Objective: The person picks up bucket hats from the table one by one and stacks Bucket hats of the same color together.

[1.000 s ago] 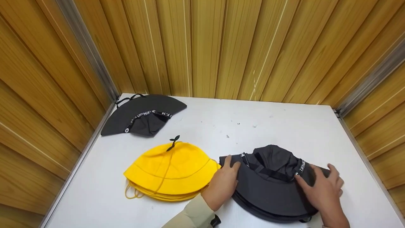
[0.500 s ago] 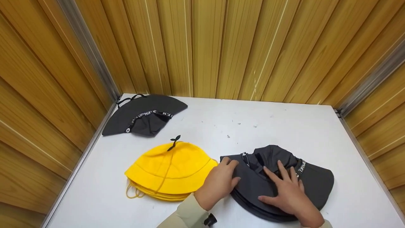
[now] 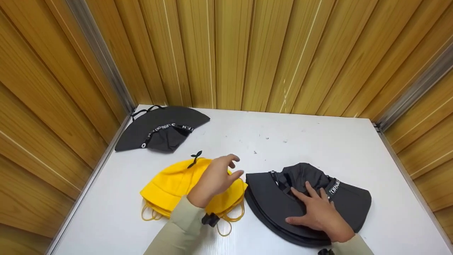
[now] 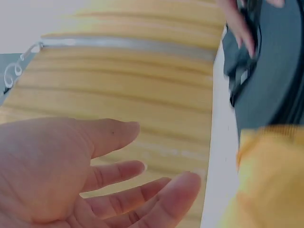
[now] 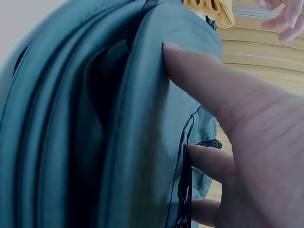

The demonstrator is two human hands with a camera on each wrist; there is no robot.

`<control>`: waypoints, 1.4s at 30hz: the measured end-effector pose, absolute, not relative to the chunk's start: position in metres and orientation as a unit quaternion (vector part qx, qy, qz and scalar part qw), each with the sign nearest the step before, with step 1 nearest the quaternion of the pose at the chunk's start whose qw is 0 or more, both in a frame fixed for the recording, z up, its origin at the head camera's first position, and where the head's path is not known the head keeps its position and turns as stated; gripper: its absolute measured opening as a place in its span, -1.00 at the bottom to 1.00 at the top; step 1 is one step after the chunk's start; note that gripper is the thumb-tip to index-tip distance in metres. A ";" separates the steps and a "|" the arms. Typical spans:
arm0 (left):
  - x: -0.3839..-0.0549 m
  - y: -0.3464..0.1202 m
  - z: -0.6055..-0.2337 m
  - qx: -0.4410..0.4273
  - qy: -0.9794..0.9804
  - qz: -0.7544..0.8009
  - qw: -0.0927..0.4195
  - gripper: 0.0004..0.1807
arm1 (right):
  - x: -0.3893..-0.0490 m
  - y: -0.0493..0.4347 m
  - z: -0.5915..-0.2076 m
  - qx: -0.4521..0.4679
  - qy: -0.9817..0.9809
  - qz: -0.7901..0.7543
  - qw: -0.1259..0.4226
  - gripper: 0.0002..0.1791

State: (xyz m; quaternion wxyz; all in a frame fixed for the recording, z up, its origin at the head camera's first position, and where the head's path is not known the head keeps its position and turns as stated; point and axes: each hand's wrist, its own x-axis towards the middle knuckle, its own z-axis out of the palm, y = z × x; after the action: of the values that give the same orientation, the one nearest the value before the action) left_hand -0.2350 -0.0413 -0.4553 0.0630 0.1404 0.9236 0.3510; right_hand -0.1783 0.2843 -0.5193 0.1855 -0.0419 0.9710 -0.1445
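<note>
A stack of dark grey bucket hats (image 3: pixel 269 205), folded flat with brims toward the front, lies at the right of the table. My right hand (image 3: pixel 318 214) rests on the top hat with fingers spread; in the right wrist view its thumb (image 5: pixel 190 66) presses the brim of that hat (image 5: pixel 152 95). My left hand (image 3: pixel 216 177) is raised over a pile of yellow bucket hats (image 3: pixel 162 184), fingers loosely bent and holding nothing. The left wrist view shows that hand (image 4: pixel 104 175) with air between thumb and fingers. Its forearm hides part of the yellow pile.
One more dark grey hat (image 3: pixel 159 127) lies folded at the back left corner, its cord by the wall. Yellow cords (image 3: pixel 224 226) trail from the yellow pile onto the white table (image 3: pixel 283 141). Wood-patterned panels (image 3: pixel 230 53) stand around the back and sides.
My left hand has let go of the dark hats' left edge and moved left over the yellow ones. My right hand has shifted from the right edge onto the middle of the top dark hat.
</note>
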 end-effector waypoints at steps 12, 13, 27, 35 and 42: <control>-0.318 -0.154 -0.430 -0.037 0.906 0.406 0.114 -0.44 | -0.188 0.283 -0.517 -0.057 0.966 -0.146 0.207 0.22; -0.325 -0.163 -0.431 -0.052 0.899 0.418 0.119 -0.44 | -0.189 0.283 -0.517 -0.058 0.965 -0.147 0.208 0.22; -0.373 -0.229 -0.481 -0.315 0.738 0.571 0.175 0.05 | -0.187 0.283 -0.516 -0.054 0.962 -0.160 0.215 0.22; -0.373 -0.235 -0.492 -0.403 0.568 0.710 0.102 0.08 | -0.185 0.282 -0.517 -0.047 0.961 -0.162 0.221 0.22; -0.369 -0.237 -0.497 -0.454 0.487 0.744 0.059 -0.05 | -0.185 0.283 -0.518 -0.046 0.961 -0.162 0.220 0.24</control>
State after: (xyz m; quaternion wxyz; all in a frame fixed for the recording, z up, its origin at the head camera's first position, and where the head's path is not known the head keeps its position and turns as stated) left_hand -0.3688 -0.2368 -0.4972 0.0586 -0.4542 0.4868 0.7439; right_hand -0.1851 0.2829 -0.5177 0.2202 -0.0457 0.9608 -0.1619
